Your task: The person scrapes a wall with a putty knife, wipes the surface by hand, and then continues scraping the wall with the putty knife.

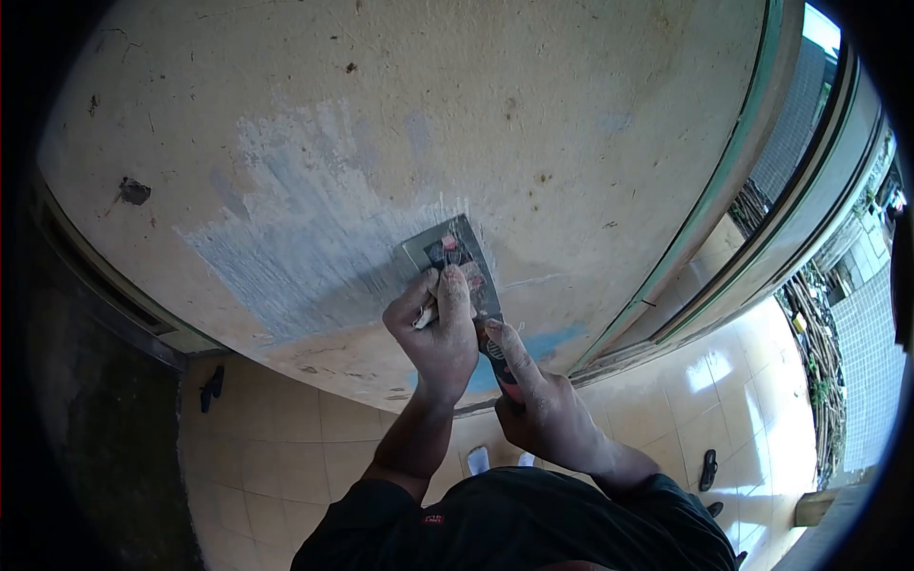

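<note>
My right hand [538, 404] is wrapped round the dark handle of a putty knife [488, 303], its thumb lying along the handle's top. The knife's wide, flat blade is angled up and left, over the edge of a whitish scraped patch [305, 238] on the wall. My left hand [438, 328] is closed just left of the handle, with dusty fingertips right at the blade. A small crumpled whitish piece [426, 316] shows between its curled fingers. Pale dust coats the fingers of both hands.
The beige wall [590, 105] has pits, a dark hole [134, 191] at left and a blue smear [557, 340] low down. A green-edged window frame [709, 205] stands at right. On the tiled floor [286, 457] lie dark slippers [708, 470] and dark footwear [211, 388].
</note>
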A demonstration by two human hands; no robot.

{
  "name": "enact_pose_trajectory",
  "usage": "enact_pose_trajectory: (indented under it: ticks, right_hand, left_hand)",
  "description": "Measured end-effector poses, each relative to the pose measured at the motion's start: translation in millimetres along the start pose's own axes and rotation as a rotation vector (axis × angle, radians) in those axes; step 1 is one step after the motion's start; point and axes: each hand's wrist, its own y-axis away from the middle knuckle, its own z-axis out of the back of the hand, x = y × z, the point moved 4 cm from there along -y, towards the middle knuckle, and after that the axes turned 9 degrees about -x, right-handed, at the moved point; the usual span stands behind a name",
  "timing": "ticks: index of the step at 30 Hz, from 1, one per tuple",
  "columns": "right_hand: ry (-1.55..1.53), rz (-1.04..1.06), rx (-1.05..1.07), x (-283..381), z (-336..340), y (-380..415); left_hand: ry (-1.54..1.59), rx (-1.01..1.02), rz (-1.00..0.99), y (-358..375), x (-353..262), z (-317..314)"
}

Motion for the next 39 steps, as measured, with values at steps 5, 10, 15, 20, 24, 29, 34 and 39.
enact_pose_trajectory:
  ticks: [5, 10, 15, 20, 24, 29, 34, 39]
  right_hand:
    - [-0.014, 0.028, -0.023, -2.7, -7.4, 8.6]
    - [0.011, 0.049, -0.005, 3.3, -3.4, -2.9]
    - [-0.026, 0.064, -0.034, -3.8, -12.5, 5.7]
    - [0.025, 0.013, 0.002, 11.3, 0.4, -12.9]
    - [-0.101, 0.026, -0.033, -11.3, -12.2, 8.7]
    - [-0.022, -0.049, -0.001, 0.7, 2.1, -4.8]
    - [-0.035, -0.048, 0.031, -5.8, -3.1, 14.0]
    - [-0.041, -0.145, 0.057, 2.5, 3.2, 6.1]
  left_hand:
    - [-0.078, 0.062, 0.014, 9.4, 26.2, 15.0]
    - [0.057, -0.084, -0.029, -5.0, -7.1, -0.8]
    - [0.019, -0.002, 0.001, 10.3, 19.7, 9.4]
    - [0.086, -0.089, -0.09, -8.1, -25.2, -11.9]
    - [0.007, 0.076, -0.044, 15.2, 28.0, 18.0]
    - [0.1, -0.025, -0.08, -4.0, -16.2, -18.7]
    - [0.079, -0.044, -0.055, 17.9, 20.8, 7.0]
    - [0.053, -0.014, -0.001, 6.4, 5.4, -12.2]
